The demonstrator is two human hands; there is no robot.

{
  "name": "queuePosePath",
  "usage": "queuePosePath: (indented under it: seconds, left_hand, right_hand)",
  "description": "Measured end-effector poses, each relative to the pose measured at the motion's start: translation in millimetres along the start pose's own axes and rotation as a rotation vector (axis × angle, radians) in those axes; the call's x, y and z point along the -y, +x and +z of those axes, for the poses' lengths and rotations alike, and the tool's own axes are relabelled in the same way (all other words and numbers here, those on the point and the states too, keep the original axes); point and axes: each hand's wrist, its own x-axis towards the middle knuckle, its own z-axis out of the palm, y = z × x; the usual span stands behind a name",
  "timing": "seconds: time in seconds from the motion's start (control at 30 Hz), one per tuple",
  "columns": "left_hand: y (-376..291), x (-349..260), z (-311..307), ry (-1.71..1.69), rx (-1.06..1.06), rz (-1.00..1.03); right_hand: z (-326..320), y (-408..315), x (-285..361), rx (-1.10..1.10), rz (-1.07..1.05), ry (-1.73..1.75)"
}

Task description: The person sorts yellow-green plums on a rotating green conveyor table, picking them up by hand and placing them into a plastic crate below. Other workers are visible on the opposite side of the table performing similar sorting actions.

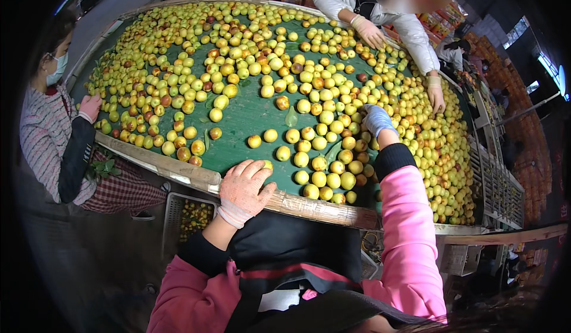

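Many round yellow-green jujubes [348, 181], some with reddish-brown patches, are spread over a sloping green sorting table [241, 119]. My left hand [245, 188], in a thin pale glove, lies over the table's near wooden rim [312, 206]. One jujube [268, 165] shows just beyond its fingers; whether they grip it is hidden. My right hand [378, 120], in a blue glove, reaches forward among the jujubes at the right of the table. Its fingertips are turned away, so I cannot see what they hold. Loose leaves [291, 117] lie between the fruits.
A masked person [49, 123] at the left edge touches fruit with a gloved hand [90, 106]. Across the table, another person's gloved hands [369, 32] reach over the fruit. A plastic crate [171, 219] holding fruit stands below left. Slatted machinery [502, 181] and stacked cartons [526, 132] are at right.
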Motion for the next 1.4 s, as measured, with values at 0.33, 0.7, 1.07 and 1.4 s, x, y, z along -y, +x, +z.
queuePosePath:
  seconds: [0.33, 0.7, 1.07, 1.4]
  left_hand:
    - [-22, 4, -8, -1.445, -0.323, -0.608]
    - [-123, 92, -85, -1.737, 0.043, -1.06]
    - [-64, 237, -145, 0.531, -0.064, -0.545]
    - [55, 308, -141, 0.384, 0.464, -1.26]
  right_hand:
    - [-1, -55, 50, -0.078, -0.024, 1.123]
    - [14, -235, 185, -0.007, -0.931, 0.225]
    - [40, -167, 125, -0.264, -0.543, 0.319]
    - [46, -151, 132, -0.203, -0.489, 0.284]
